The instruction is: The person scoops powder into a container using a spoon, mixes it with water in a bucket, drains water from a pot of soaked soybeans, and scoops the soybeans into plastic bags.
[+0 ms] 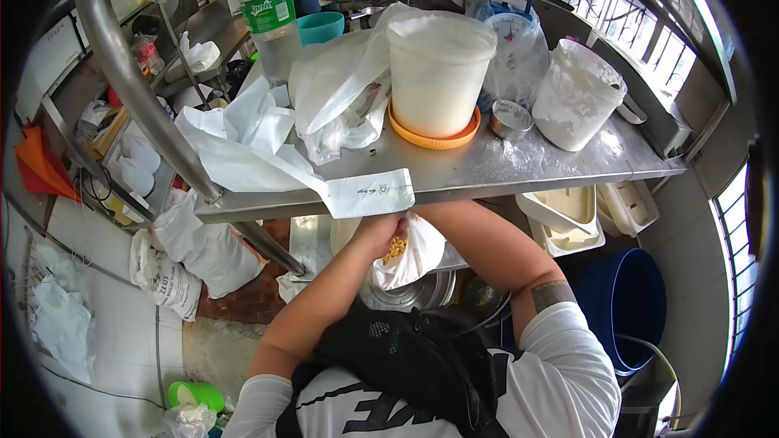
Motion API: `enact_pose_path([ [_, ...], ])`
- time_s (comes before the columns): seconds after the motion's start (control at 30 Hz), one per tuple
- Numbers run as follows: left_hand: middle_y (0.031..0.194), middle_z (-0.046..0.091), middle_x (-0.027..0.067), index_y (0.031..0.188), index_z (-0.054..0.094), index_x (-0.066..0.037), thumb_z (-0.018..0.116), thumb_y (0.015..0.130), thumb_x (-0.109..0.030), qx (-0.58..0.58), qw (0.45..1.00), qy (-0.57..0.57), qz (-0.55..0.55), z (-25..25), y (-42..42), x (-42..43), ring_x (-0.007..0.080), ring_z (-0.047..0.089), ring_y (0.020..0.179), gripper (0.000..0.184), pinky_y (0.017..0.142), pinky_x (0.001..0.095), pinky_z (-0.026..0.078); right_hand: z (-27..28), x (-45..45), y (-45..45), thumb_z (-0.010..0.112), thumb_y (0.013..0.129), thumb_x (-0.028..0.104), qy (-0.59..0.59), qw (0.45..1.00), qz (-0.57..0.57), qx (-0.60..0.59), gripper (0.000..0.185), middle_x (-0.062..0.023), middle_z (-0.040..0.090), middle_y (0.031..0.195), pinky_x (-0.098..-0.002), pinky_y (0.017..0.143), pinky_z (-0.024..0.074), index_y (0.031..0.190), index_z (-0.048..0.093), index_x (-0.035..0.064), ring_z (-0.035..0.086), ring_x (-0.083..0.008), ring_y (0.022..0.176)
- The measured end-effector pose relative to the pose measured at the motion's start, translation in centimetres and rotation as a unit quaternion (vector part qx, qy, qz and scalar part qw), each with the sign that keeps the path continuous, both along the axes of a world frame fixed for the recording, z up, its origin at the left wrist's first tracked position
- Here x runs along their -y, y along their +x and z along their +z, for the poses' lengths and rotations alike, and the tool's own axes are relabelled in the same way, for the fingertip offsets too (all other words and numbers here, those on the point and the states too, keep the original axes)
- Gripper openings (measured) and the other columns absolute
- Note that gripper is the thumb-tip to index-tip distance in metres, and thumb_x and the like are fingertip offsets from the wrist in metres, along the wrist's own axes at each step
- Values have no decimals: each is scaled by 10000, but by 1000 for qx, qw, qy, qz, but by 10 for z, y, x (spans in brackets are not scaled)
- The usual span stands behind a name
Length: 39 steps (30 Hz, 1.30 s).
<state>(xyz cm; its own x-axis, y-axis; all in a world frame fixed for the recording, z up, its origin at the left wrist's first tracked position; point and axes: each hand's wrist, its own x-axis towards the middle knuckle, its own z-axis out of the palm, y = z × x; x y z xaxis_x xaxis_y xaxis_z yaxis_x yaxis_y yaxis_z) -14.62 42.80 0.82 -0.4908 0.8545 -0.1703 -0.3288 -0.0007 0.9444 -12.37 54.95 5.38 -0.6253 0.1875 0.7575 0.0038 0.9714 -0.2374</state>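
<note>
My left hand (383,234) is just under the front edge of the steel shelf, closed at the side of a white plastic bag (418,253). Through the bag's opening show small yellow-brown pieces (395,250), too small to name for certain. My right forearm (475,235) reaches in from the other side, behind the bag. The shelf edge and a sheet of paper with handwriting (372,193) hide my right hand's fingers. Below the bag is a round metal vessel (410,294).
On the steel shelf (519,169) stand a white tub (442,73) in an orange dish (434,141), a floury container (572,97), a small metal cup (511,120) and a Sprite bottle (269,20). A blue barrel (637,300) is at right; sacks (207,243) lie left.
</note>
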Motion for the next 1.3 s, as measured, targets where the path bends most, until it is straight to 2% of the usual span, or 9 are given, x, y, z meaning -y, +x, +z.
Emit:
enact_pose_path([
  [0.2, 1146, 713, 160, 1257, 645, 0, 624, 993, -105, -513, 853, 30, 88, 16, -17, 50, 336, 662, 1102, 285, 974, 438, 494, -4, -51, 50, 635, 988, 242, -37, 974, 192, 114, 272, -194, 710, 1104, -427, 933, 517, 1160, 683, 37, 670, -353, 1052],
  [0.33, 1252, 686, 209, 1244, 672, -36, 619, 1002, -207, -672, 735, -81, 42, 25, -32, 30, 414, 631, 1169, 300, 1010, 496, 481, -52, 7, 82, 587, 1034, 247, -311, 910, 179, 210, 298, -293, 675, 1032, -474, 911, 520, 1103, 661, -32, 664, -439, 1003],
  [0.5, 1301, 663, 217, 1294, 648, -56, 627, 997, -234, -621, 777, -100, 9, -33, -52, 3, 417, 610, 1218, 347, 1036, 501, 468, -80, -4, 69, 582, 1029, 210, -327, 931, 66, 150, 270, -330, 659, 1011, -535, 845, 515, 1075, 662, -43, 638, -525, 1008],
  [0.67, 1371, 608, 232, 1335, 629, -73, 653, 935, -155, -645, 761, -53, -44, -3, -41, 29, 450, 553, 1283, 409, 1078, 512, 445, -82, -7, 54, 711, 960, 372, -618, 762, 50, 186, 372, -19, 664, 823, -320, 575, 456, 1073, 712, 18, 543, -94, 651],
  [0.83, 1239, 640, 236, 1257, 655, -62, 669, 902, -132, -713, 695, -51, 84, -14, -36, 48, 438, 590, 1199, 362, 1016, 511, 475, -46, -9, 63, 699, 984, 376, -482, 766, 177, 387, 433, -41, 700, 928, -333, 618, 496, 1195, 698, -3, 602, -139, 704],
  [0.9, 1205, 647, 218, 1204, 659, -65, 681, 901, -148, -735, 668, -9, 115, -7, -14, 56, 424, 611, 1163, 316, 982, 506, 491, -33, -5, 69, 739, 975, 346, -696, 638, 166, 284, 374, -27, 638, 852, -345, 636, 496, 1068, 727, -16, 551, -126, 709],
  [1.1, 1033, 699, 135, 920, 630, -80, 687, 918, -189, -745, 665, 20, 56, -12, -18, 49, 384, 693, 937, 123, 747, 479, 550, -31, -24, 73, 665, 1013, 316, -555, 714, 103, 414, 380, -120, 757, 985, -407, 762, 576, 1241, 692, 13, 732, -263, 887],
  [1.17, 960, 728, 174, 930, 656, -62, 622, 928, -173, -698, 706, -105, 59, -9, -27, 55, 400, 713, 889, 116, 719, 481, 559, -42, -23, 79, 619, 992, 252, -86, 927, 80, 357, 299, -182, 763, 952, -463, 805, 574, 1165, 703, 23, 739, -353, 919],
  [1.3, 974, 726, 200, 906, 664, -72, 583, 929, -134, -662, 702, -254, -59, -24, -20, 81, 426, 703, 928, 105, 806, 533, 558, -72, -27, 85, 556, 977, 192, -23, 923, 26, 384, 257, -242, 744, 999, -516, 856, 564, 1072, 717, 15, 719, -434, 947],
])
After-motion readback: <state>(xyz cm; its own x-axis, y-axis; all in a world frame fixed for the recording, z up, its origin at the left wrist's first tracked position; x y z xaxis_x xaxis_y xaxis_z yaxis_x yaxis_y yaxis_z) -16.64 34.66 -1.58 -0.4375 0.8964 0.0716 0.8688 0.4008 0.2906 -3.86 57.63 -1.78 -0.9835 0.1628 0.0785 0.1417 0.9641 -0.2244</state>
